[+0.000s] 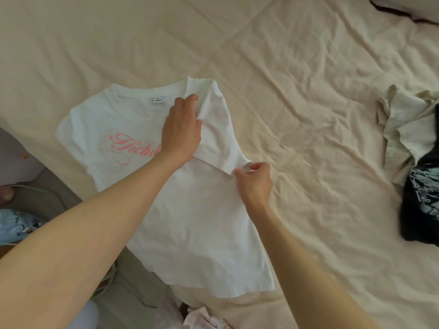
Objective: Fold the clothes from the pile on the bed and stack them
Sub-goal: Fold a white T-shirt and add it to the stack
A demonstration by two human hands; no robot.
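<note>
Left hand (181, 128) flat, fingers together, presses white t-shirt (190, 210); right hand (255, 180) pinches folded sleeve (218, 143). Cream garment (401, 119) and black printed garment (420, 205) piled far right on bed sheet (297, 91).

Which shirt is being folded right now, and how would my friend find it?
Start at the big cream bed sheet and go to its near left part, where both hands are. The white cotton T-shirt lies flat there, the left hand pressing it and the right hand pinching its folded sleeve. Only it has curly pink writing; the black printed garment and crumpled pale cloth lie far right.
</note>
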